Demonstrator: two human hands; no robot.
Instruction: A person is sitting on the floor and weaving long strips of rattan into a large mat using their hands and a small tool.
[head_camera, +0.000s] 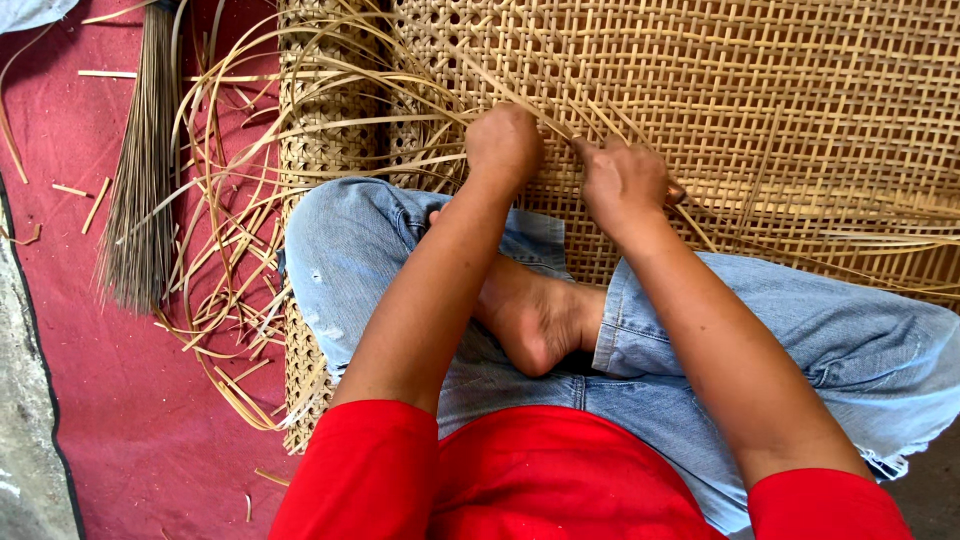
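A wide sheet of open-weave cane webbing lies flat on the floor under my crossed legs. My left hand is closed on thin cane strips at the sheet's near edge. My right hand pinches another strip close beside it, knuckles up. Both hands rest on the weave just past my knees. A tangle of loose cane strips arcs out from the left hand to the left. What the fingertips grip is hidden under the hands.
A bundle of thin brown sticks lies on the red mat at the left. Short cane offcuts are scattered over the mat. I sit cross-legged in blue jeans, a bare foot between my knees. Grey floor borders the far left.
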